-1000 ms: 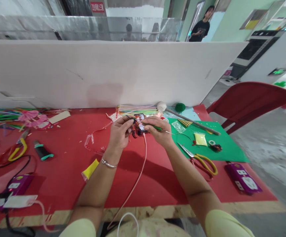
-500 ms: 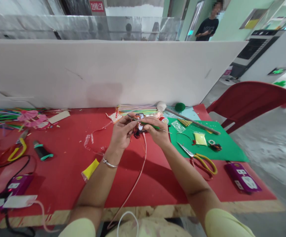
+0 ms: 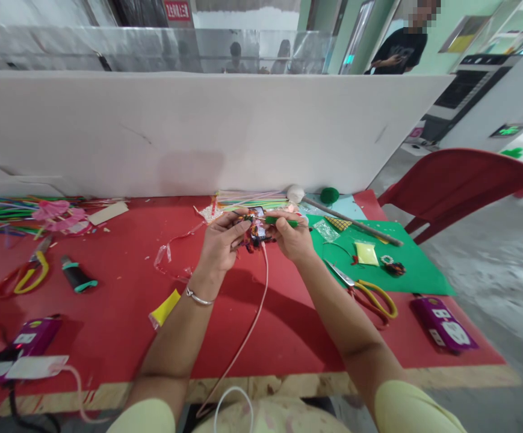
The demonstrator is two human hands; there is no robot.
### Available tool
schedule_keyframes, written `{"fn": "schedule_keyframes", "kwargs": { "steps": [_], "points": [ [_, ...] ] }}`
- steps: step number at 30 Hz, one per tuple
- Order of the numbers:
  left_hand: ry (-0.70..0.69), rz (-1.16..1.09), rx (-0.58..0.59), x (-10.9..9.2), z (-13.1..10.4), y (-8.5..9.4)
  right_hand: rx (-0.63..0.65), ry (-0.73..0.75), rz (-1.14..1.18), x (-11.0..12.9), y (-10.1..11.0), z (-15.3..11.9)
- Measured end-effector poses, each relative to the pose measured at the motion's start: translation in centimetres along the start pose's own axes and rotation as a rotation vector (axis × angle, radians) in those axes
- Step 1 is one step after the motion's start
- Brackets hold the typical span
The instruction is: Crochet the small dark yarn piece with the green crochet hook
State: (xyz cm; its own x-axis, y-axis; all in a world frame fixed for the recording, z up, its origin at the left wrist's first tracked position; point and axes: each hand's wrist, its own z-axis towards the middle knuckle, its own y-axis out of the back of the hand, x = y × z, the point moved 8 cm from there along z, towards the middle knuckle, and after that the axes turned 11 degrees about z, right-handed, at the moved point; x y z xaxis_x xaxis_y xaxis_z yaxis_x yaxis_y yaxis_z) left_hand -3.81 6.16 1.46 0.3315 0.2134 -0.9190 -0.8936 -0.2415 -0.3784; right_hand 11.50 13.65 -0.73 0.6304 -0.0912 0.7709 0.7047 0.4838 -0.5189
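My left hand [image 3: 221, 240] pinches a small bundle of dark, reddish and orange yarn [image 3: 247, 240] between thumb and fingers. In my right hand [image 3: 295, 237] is a green-handled crochet hook [image 3: 283, 222], its thin metal tip pointing left at the yarn by my left fingertips. The exact contact of tip and yarn is too small to make out. Right behind the hands a phone [image 3: 259, 211] shows a lit screen, partly covered by the yarn and fingers. A pink cable [image 3: 261, 294] runs from it toward the table's front edge.
Scissors [image 3: 365, 294], a yellow packet [image 3: 366, 253] and a green sheet [image 3: 417, 264] lie to the right. Pliers [image 3: 35, 273], a teal-and-black tool [image 3: 78, 276] and a purple power bank [image 3: 40, 337] are left. A white partition [image 3: 198, 132] borders the back; a red chair [image 3: 460, 186] stands right.
The crochet hook has turned more level and its green handle shows more. My right hand has shifted slightly right. Another person's hand at the left edge has left view; the standing person moved right.
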Motion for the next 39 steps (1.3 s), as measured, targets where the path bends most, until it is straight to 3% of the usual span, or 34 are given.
{"fn": "schedule_keyframes", "kwargs": {
  "steps": [8,20,28,39],
  "points": [
    [0.067,0.01,0.056,0.1,-0.1,-0.2,0.058,0.075,-0.098,0.7,1.0,0.4],
    [0.158,-0.008,0.162,0.8,-0.3,-0.7,0.202,0.126,-0.104,2.1,0.5,0.5],
    [-0.008,0.01,0.0,0.0,-0.1,-0.2,-0.014,-0.083,0.075,0.0,-0.1,0.3],
    [-0.063,0.087,-0.08,-0.2,0.2,0.5,-0.025,-0.073,0.129,0.3,-1.0,-0.2]
  ]
}}
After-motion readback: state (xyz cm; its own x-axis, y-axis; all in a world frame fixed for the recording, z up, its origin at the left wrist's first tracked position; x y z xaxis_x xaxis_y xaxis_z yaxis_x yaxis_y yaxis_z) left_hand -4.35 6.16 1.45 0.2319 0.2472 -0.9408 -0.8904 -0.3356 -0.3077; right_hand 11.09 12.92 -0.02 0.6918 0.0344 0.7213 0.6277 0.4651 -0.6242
